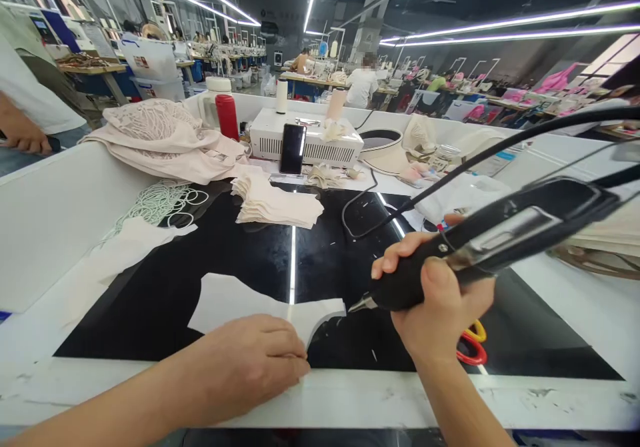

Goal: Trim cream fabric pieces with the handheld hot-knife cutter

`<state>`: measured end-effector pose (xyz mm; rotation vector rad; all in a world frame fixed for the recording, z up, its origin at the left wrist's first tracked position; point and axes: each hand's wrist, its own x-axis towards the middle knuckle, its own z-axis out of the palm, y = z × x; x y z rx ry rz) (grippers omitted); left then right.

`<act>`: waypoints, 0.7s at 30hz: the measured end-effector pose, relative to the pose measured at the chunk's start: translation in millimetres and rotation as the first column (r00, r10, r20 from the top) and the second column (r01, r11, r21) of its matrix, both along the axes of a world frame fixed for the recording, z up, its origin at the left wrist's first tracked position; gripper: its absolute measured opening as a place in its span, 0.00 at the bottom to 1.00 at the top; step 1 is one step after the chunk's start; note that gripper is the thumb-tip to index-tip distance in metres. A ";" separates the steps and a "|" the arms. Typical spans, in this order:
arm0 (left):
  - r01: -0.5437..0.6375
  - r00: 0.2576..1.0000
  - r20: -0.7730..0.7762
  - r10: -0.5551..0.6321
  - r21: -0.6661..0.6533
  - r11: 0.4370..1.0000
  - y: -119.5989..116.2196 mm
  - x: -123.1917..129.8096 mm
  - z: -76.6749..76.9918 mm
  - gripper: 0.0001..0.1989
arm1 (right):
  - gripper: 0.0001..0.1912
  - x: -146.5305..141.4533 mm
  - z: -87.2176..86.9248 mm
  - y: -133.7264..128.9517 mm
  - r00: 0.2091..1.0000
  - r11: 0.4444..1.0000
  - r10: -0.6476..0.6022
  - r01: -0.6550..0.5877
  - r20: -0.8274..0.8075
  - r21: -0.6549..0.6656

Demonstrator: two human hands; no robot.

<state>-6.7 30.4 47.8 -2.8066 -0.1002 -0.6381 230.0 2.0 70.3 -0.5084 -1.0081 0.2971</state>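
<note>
My right hand [440, 300] is wrapped round a black corded handheld tool [410, 277] with a narrow, pointed metal tip. That tip hovers at or just off the right end of a white cut fabric piece [235, 304], which lies flat on a glossy black board [345, 254]; contact cannot be told. At the piece's near edge my left hand [245, 367] has its fingers pressed together on the fabric. Partly hidden behind my right wrist are the red and yellow handles of scissors [471, 352].
Beyond lie stacked cream fabric pieces [277, 204], a phone [293, 148] leaning on a white vented box [260, 134], and a red bottle [227, 117]. Pale green cord [160, 204] and beige garments [165, 137] sit left. The tool's black cable [480, 160] arches rightward. A person stands far left.
</note>
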 end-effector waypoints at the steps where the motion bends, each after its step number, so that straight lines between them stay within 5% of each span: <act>1: -0.016 1.000 0.019 0.016 0.038 0.999 2.2 4.3 -0.2 0.17 | 0.22 2.4 -1.7 3.9 1.000 1.000 -0.004 0.004 0.011 0.001; 7: -0.107 0.991 0.103 0.085 0.224 0.969 19.9 40.9 -6.0 0.18 | 0.21 3.5 -12.3 17.7 0.997 0.999 0.031 -0.033 0.074 0.030; 12: -0.166 0.973 0.194 0.123 0.221 0.961 24.1 68.3 -12.1 0.10 | 0.19 3.6 -16.4 18.6 0.995 0.999 0.033 -0.034 0.098 0.013; 21: -0.258 0.951 0.230 0.205 0.231 0.938 18.4 88.8 -18.1 0.19 | 0.19 2.6 -16.3 18.3 0.992 0.996 0.080 -0.082 0.098 0.017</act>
